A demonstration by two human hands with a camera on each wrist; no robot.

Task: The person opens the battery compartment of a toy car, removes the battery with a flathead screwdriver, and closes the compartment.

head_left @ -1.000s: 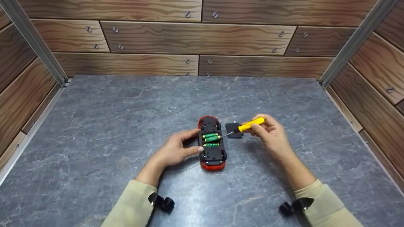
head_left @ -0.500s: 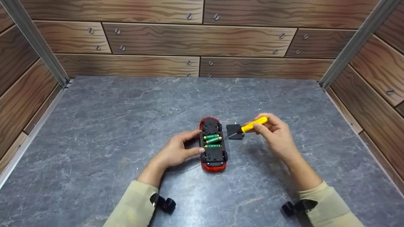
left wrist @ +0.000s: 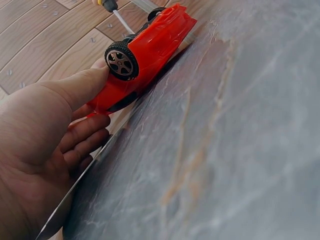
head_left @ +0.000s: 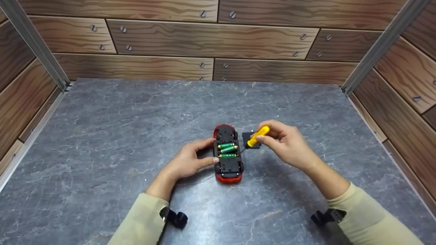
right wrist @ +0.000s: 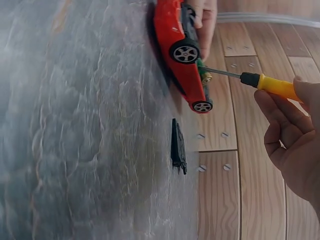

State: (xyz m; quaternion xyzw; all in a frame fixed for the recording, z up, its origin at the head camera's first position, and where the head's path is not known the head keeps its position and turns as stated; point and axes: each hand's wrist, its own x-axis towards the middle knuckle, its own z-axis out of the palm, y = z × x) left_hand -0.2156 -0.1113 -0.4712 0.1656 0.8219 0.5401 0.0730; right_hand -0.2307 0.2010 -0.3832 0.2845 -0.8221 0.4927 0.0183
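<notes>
A red toy car [head_left: 230, 166] lies upside down with its black underside up. Three green batteries sit in its open compartment; the middle battery [head_left: 229, 149] is askew, its right end raised toward the upper one, while the lower battery [head_left: 227, 156] lies straight. My left hand [head_left: 187, 161] grips the car's left side between thumb and fingers. In my right hand [head_left: 287, 144] is a screwdriver with a yellow handle [head_left: 258, 136], pinched by thumb and fingers. Its metal shaft [right wrist: 222, 72] points down-left, the tip at the compartment's right edge beside the batteries.
A black battery cover [right wrist: 177, 150] lies on the grey marbled table [head_left: 136, 119] just right of the car, partly behind the screwdriver in the head view. Wood-patterned walls [head_left: 163, 39] enclose the table at the back and sides. Both wrists carry small black cameras.
The screwdriver tip first drew back right from the batteries, and the middle battery tilted more. Now the handle stands steeper and the tip is back at the car's edge, lower down. The left hand stays.
</notes>
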